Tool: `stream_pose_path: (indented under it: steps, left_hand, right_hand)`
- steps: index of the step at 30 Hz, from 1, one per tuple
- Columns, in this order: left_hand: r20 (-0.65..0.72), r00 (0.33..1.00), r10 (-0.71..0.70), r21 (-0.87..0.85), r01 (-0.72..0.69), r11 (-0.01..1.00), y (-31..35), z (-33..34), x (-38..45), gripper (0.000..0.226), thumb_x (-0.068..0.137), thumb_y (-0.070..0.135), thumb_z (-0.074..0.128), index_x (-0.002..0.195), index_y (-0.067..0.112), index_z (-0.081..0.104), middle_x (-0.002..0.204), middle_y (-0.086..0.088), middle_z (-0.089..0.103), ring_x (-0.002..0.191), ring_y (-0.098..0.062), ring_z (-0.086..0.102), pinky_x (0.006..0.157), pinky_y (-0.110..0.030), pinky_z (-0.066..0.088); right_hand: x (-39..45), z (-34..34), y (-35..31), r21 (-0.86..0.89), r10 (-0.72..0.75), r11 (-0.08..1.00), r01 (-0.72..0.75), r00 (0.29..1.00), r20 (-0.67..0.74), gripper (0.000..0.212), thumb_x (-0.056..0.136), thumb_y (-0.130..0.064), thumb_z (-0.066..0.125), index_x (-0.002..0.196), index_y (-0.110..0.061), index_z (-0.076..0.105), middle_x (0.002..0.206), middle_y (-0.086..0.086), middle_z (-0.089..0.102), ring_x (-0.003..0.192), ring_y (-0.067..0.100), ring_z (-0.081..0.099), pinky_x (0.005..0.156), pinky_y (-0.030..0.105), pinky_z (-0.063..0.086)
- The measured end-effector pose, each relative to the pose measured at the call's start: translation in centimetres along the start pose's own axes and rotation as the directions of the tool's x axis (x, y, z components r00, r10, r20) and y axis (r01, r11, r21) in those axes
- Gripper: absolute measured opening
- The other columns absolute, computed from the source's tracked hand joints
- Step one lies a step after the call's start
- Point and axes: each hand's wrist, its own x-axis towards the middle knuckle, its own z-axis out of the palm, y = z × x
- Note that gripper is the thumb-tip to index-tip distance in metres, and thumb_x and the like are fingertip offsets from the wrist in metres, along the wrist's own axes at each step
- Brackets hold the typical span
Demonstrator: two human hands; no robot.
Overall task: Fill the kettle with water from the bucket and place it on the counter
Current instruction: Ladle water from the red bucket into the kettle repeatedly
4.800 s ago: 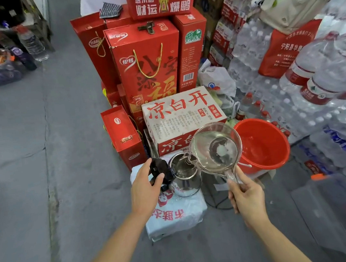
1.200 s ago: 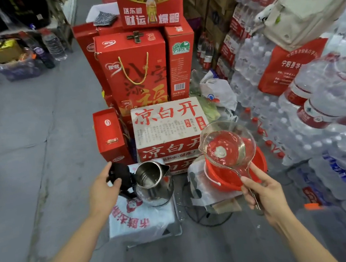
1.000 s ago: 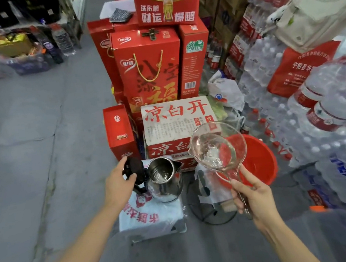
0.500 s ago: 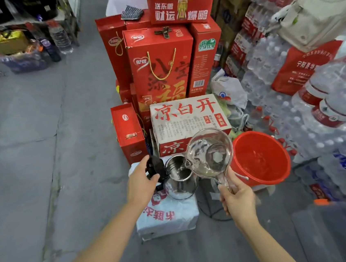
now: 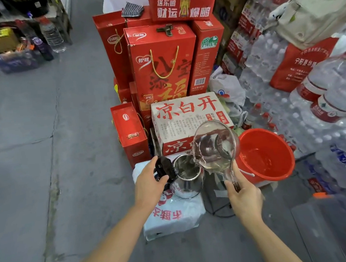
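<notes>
Shop floor: kettle (image 5: 186, 177) beside left fingers (image 5: 152, 165)

Both bare forearms extended, left hand (image 5: 150, 187) gripping, thumb up, right hand (image 5: 245, 198) clenched, wrist tilted inward

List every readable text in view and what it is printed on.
"凉白开": top of white carton.
"送东鹏 财运 爆鹏": red display box.
"银鹭", "福": tall red gift box.
"宁阳县": red bag.
The carton's small print, bottle labels and the upside-down sack print: too blurred.
</notes>
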Motion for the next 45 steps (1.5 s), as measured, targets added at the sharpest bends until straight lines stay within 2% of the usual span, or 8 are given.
stream_pose_path:
  steps: [7, 15, 24, 28, 32, 38, 42, 45]
  left_hand:
    - [0.009, 1.0, 0.022, 0.013, -0.022, 1.0, 0.1, 0.0, -0.2, 0.072, 0.082, 0.019, 0.073, 0.146, 0.022, 0.04, 0.14, 0.0, 0.054, 0.125, -0.017, 0.054, 0.103, -0.038, 0.045]
    - [0.008, 0.999, 0.035, 0.027, -0.035, 0.999, 0.4, -0.1, -0.3, 0.071, 0.083, 0.017, 0.072, 0.146, 0.021, 0.039, 0.14, -0.002, 0.054, 0.126, -0.018, 0.053, 0.103, -0.04, 0.045]
    - [0.012, 0.999, 0.041, 0.068, -0.041, 0.997, 1.1, -0.2, -0.4, 0.071, 0.083, 0.018, 0.072, 0.146, 0.02, 0.04, 0.142, -0.003, 0.052, 0.126, -0.021, 0.052, 0.102, -0.034, 0.041]
    - [0.016, 0.999, 0.035, 0.078, -0.037, 0.996, 1.3, -0.3, -0.6, 0.071, 0.083, 0.017, 0.072, 0.146, 0.021, 0.039, 0.142, -0.003, 0.053, 0.126, -0.021, 0.052, 0.101, -0.033, 0.041]
    - [0.024, 0.999, 0.028, 0.071, -0.029, 0.997, 1.2, -0.4, -0.6, 0.073, 0.083, 0.016, 0.072, 0.147, 0.022, 0.038, 0.143, -0.002, 0.052, 0.127, -0.02, 0.052, 0.1, -0.032, 0.041]
    - [0.028, 0.999, 0.044, 0.098, -0.047, 0.994, 1.3, -0.5, -0.7, 0.073, 0.083, 0.016, 0.072, 0.147, 0.021, 0.038, 0.143, -0.003, 0.051, 0.126, -0.021, 0.052, 0.101, -0.032, 0.041]
    - [0.019, 0.998, 0.065, 0.104, -0.066, 0.992, 1.3, -0.1, -0.7, 0.073, 0.084, 0.015, 0.071, 0.148, 0.02, 0.036, 0.145, -0.003, 0.049, 0.129, -0.022, 0.05, 0.101, -0.033, 0.04]
    - [0.004, 0.998, 0.057, 0.116, -0.058, 0.992, 0.7, 0.4, -0.5, 0.077, 0.083, 0.016, 0.072, 0.149, 0.025, 0.033, 0.145, -0.003, 0.05, 0.129, -0.025, 0.049, 0.099, -0.041, 0.043]
  right_hand:
    - [-0.6, 0.3, -0.5, -0.114, -0.116, 0.988, 0.107, 0.991, -0.072, 0.07, 0.09, -0.023, 0.066, 0.146, -0.044, 0.029, 0.055, 0.005, 0.061, 0.061, 0.034, 0.065, 0.062, 0.041, 0.054]
    - [-0.5, 0.0, -0.6, -0.266, -0.338, 0.917, 0.299, 0.934, -0.114, 0.071, 0.074, -0.01, 0.082, 0.138, -0.024, 0.057, 0.05, 0.002, 0.063, 0.039, 0.026, 0.059, 0.037, 0.034, 0.048]
    - [-0.1, 0.1, 0.5, -0.355, -0.582, 0.782, 0.513, 0.804, -0.122, 0.057, 0.084, -0.017, 0.059, 0.139, -0.027, 0.05, 0.056, -0.001, 0.061, 0.037, 0.023, 0.05, 0.033, 0.029, 0.038]
    - [-0.3, 0.5, 0.3, -0.268, -0.473, 0.861, 0.433, 0.874, -0.106, 0.069, 0.082, -0.015, 0.071, 0.143, -0.032, 0.043, 0.057, 0.004, 0.065, 0.043, 0.026, 0.057, 0.037, 0.033, 0.046]
    - [-0.2, 0.9, -0.2, 0.118, -0.035, 0.993, 0.025, 0.996, 0.086, 0.067, 0.089, -0.021, 0.065, 0.147, -0.044, 0.039, 0.055, -0.001, 0.058, 0.05, 0.017, 0.051, 0.058, 0.035, 0.05]
    - [-0.4, -0.9, 0.1, 0.721, 0.249, 0.481, -0.498, 0.867, 0.432, 0.06, 0.092, -0.005, 0.062, 0.147, -0.022, 0.044, 0.056, 0.007, 0.057, 0.039, 0.016, 0.043, 0.038, 0.024, 0.033]
    - [0.0, -2.8, 1.7, 0.844, 0.325, 0.147, -0.515, 0.831, 0.451, 0.055, 0.093, -0.007, 0.062, 0.145, -0.018, 0.046, 0.064, 0.008, 0.064, 0.041, 0.014, 0.05, 0.039, 0.023, 0.039]
    - [0.9, -5.0, 3.4, 0.881, 0.388, 0.116, -0.459, 0.837, 0.385, 0.044, 0.092, -0.007, 0.063, 0.135, -0.017, 0.055, 0.074, 0.01, 0.067, 0.043, 0.014, 0.055, 0.04, 0.024, 0.045]
